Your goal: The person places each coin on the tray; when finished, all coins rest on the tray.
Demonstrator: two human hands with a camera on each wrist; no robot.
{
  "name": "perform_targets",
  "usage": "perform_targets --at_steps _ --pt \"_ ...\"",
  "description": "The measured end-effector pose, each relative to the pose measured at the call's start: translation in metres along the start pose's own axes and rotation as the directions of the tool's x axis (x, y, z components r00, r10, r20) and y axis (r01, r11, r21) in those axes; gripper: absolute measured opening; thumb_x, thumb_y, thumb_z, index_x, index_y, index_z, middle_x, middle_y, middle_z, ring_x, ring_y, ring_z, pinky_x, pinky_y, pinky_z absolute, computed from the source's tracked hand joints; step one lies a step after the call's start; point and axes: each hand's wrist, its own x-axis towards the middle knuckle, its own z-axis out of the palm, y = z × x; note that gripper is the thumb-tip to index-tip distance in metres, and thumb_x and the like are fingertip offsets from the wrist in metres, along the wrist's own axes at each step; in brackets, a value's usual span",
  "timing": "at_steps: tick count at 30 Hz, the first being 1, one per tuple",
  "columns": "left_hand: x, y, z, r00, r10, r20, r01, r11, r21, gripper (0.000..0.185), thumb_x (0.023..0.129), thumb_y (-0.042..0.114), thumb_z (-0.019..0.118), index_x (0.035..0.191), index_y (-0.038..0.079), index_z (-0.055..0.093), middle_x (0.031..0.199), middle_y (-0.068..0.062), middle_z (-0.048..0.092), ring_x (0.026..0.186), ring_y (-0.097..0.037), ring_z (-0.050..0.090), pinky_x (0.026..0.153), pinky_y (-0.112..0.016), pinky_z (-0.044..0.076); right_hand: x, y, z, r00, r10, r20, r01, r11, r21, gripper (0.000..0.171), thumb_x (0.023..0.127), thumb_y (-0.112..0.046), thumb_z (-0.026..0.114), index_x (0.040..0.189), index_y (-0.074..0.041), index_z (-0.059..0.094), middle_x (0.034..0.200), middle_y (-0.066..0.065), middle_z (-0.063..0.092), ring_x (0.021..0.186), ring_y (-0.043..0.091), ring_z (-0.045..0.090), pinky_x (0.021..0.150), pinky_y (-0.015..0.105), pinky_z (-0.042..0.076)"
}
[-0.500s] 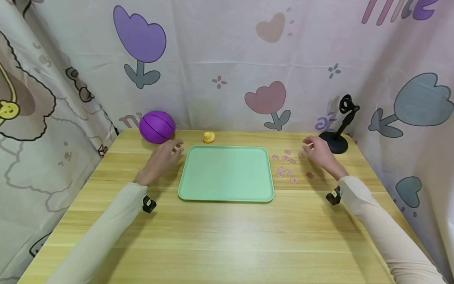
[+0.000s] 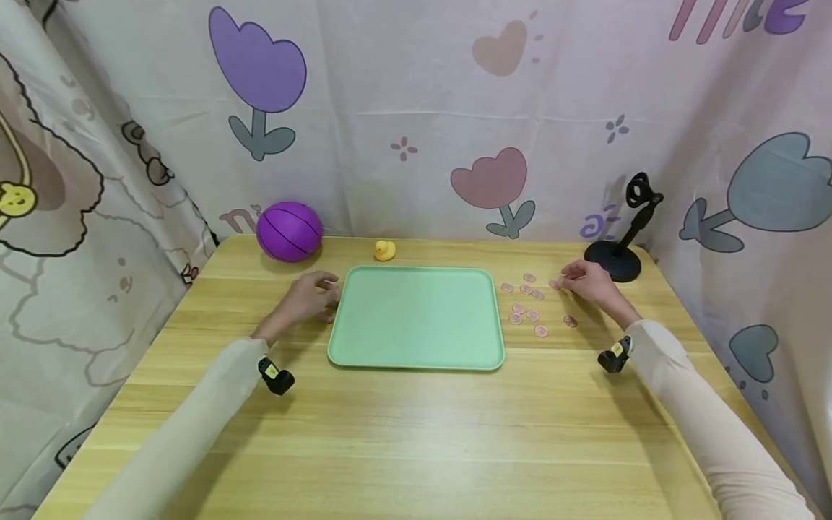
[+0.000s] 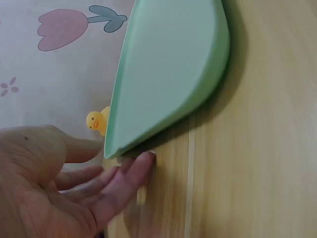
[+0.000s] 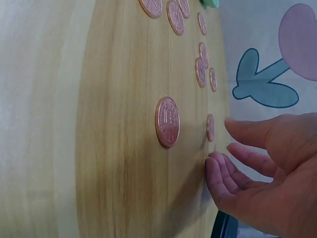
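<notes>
Left hand (image 2: 305, 297) loosely parted, empty, left of the pale-green rectangular plastic tray (image 2: 416, 318); contact unclear. We'd say the right hand (image 2: 594, 282), narrowly parted, empty, sits low because the coppery round metal coin (image 4: 210, 128) beside it, far right, lies flat.

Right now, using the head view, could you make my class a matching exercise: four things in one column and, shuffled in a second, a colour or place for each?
Column one:
1. tray
2. coins
3. toy duck
4. right hand

Column two:
A. yellow, beyond the tray's far edge
B. beside the black stand
C. pale green, rectangular
D. coppery, scattered right of the tray

Pairs: 1-C, 2-D, 3-A, 4-B
</notes>
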Motion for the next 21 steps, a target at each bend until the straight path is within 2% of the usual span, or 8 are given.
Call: perform_targets --at_steps 4,7,9,13,17,21 --pt "0.002 0.004 0.003 0.994 -0.092 0.056 0.095 0.994 -0.049 0.050 0.104 0.008 0.062 0.147 -0.012 0.047 0.127 -0.032 0.061 0.089 -0.023 0.070 0.073 -0.035 0.069 0.000 -0.002 0.001 0.996 0.052 0.066 -0.053 0.999 0.011 0.042 0.103 -0.021 0.067 0.128 0.011 0.058 0.131 0.037 0.059 0.121 0.049 0.056 0.102 0.056 0.051" --pt "0.002 0.006 0.004 0.989 -0.132 0.070 0.136 0.988 -0.069 0.050 0.103 0.008 0.064 0.147 -0.011 0.048 0.120 -0.028 0.066 0.084 -0.021 0.070 0.072 -0.035 0.068 0.000 -0.003 0.004 0.996 0.059 0.063 -0.060 0.998 0.007 0.040 0.103 -0.023 0.068 0.126 0.009 0.060 0.129 0.036 0.060 0.120 0.048 0.056 0.102 0.058 0.050" --pt "0.003 0.007 0.004 0.987 -0.139 0.076 0.145 0.986 -0.081 0.051 0.103 0.007 0.064 0.147 -0.012 0.048 0.118 -0.027 0.066 0.085 -0.022 0.070 0.072 -0.035 0.068 0.000 -0.003 0.007 0.998 0.048 0.036 -0.048 0.999 -0.008 0.036 0.102 -0.022 0.069 0.121 0.008 0.061 0.121 0.035 0.062 0.114 0.047 0.058 0.097 0.055 0.051" --pt "0.001 0.008 0.004 0.989 -0.121 0.089 0.128 0.988 -0.087 0.053 0.103 0.006 0.064 0.148 -0.015 0.045 0.116 -0.028 0.066 0.088 -0.024 0.070 0.070 -0.035 0.068 0.002 -0.003 0.009 1.000 0.010 0.002 -0.010 0.998 -0.054 0.030 0.099 -0.018 0.072 0.111 0.008 0.063 0.106 0.031 0.067 0.099 0.041 0.061 0.082 0.043 0.051" --pt "0.000 0.007 0.003 0.990 -0.100 0.104 0.110 0.989 -0.096 0.054 0.103 0.006 0.063 0.148 -0.017 0.043 0.120 -0.033 0.067 0.090 -0.025 0.071 0.071 -0.035 0.068 0.007 -0.004 0.007 1.000 -0.014 0.021 0.015 0.997 -0.071 0.027 0.098 -0.015 0.074 0.105 0.009 0.063 0.101 0.030 0.069 0.094 0.039 0.063 0.076 0.033 0.047" --pt "0.003 0.006 0.002 0.987 -0.118 0.108 0.130 0.986 -0.104 0.053 0.103 0.007 0.062 0.147 -0.016 0.045 0.116 -0.030 0.069 0.087 -0.021 0.071 0.073 -0.034 0.068 0.012 -0.004 0.002 0.998 0.009 0.063 -0.006 0.999 -0.043 0.025 0.096 -0.011 0.077 0.100 0.009 0.062 0.087 0.020 0.068 0.079 0.026 0.062 0.067 0.026 0.048"
